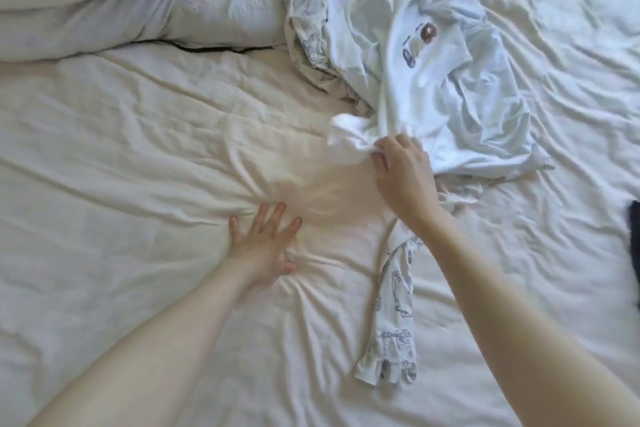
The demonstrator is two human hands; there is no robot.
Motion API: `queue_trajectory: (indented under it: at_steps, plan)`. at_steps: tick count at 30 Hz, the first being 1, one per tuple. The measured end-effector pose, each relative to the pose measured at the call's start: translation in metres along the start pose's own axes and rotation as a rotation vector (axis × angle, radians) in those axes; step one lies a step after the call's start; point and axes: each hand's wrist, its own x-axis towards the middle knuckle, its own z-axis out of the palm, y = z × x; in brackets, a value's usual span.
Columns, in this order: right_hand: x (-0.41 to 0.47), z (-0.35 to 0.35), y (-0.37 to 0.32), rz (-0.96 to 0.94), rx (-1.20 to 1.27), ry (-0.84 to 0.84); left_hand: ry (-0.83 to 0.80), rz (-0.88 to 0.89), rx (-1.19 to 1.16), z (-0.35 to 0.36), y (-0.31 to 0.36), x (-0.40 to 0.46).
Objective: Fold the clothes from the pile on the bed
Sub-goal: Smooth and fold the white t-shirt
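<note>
A loose pile of pale clothes lies at the upper right of the bed. On top is a white T-shirt [446, 80] with a small dark and brown print. My right hand [401, 173] grips a bunched white edge of cloth [349, 135] at the pile's near left corner. A printed pale garment [394, 315] trails from under my right wrist toward me, and more of the same print [308, 28] shows at the pile's far left. My left hand [265, 246] presses flat on the sheet with fingers spread, left of the pile.
The cream sheet [138, 149] is wrinkled all over. A bunched duvet or pillow [138, 0] fills the far left. A dark item [634, 246] shows at the right edge.
</note>
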Motion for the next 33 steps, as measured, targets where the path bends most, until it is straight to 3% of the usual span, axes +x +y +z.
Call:
queue_trajectory:
  at_steps: [2,5,7,9,12,18,22,25,29,31,33]
  plan:
    - [-0.047,-0.024,-0.011,-0.028,0.109,0.01,0.141,0.039,-0.183,-0.022,0.002,-0.025]
    - [-0.111,-0.046,-0.022,0.01,0.177,-0.042,0.288,-0.113,-0.842,-0.048,0.018,-0.085]
    - [-0.151,-0.057,-0.035,0.016,0.228,-0.085,0.171,-0.283,-1.33,-0.066,0.04,-0.128]
    - [-0.187,-0.069,-0.052,-0.038,0.262,-0.131,-0.078,-0.343,-1.589,-0.079,0.065,-0.166]
    - [-0.229,-0.091,-0.082,-0.104,0.331,-0.196,-0.205,-0.221,-1.529,-0.087,0.095,-0.212]
    - [-0.279,-0.14,-0.146,-0.091,0.479,-0.238,-0.056,-0.268,-1.356,-0.084,0.092,-0.311]
    - [-0.314,-0.173,-0.189,-0.017,0.572,-0.301,-0.017,-0.267,-1.392,-0.077,0.061,-0.395]
    - [-0.343,-0.19,-0.221,0.133,0.658,-0.338,-0.01,-0.14,-1.295,-0.073,0.041,-0.45]
    - [-0.355,-0.195,-0.239,0.393,0.612,-0.231,0.084,-0.024,-1.04,-0.081,0.029,-0.503]
    - [-0.355,-0.192,-0.238,0.687,0.62,-0.358,0.122,0.042,-0.906,-0.086,0.027,-0.527]
    - [-0.358,-0.184,-0.24,1.06,0.851,-0.56,0.144,0.081,-0.848,-0.088,0.025,-0.547]
